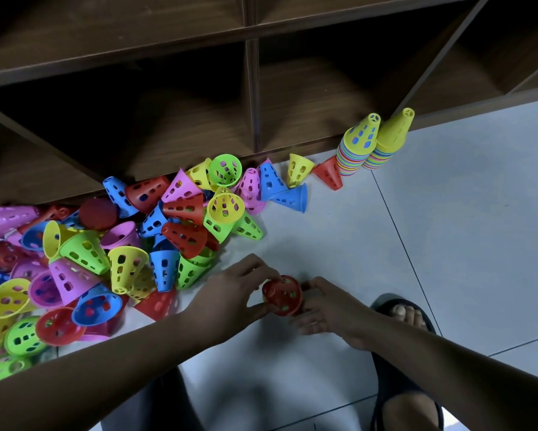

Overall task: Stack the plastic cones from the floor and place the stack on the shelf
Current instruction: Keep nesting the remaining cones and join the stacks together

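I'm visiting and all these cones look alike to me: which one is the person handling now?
Find the wooden shelf along the top, then drop past the heap of coloured cones on the pale floor. Near the bottom middle, the left hand and right hand hold one red cone between them. Other red cones lie in the heap; only this one is held, open end facing up.

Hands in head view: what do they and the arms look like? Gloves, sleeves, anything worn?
Left hand and right hand are bare, with no gloves. Left forearm and right forearm show no sleeves, watch or bands up to the frame edge. There may be a ring on a right-hand finger, but it is too small to confirm.
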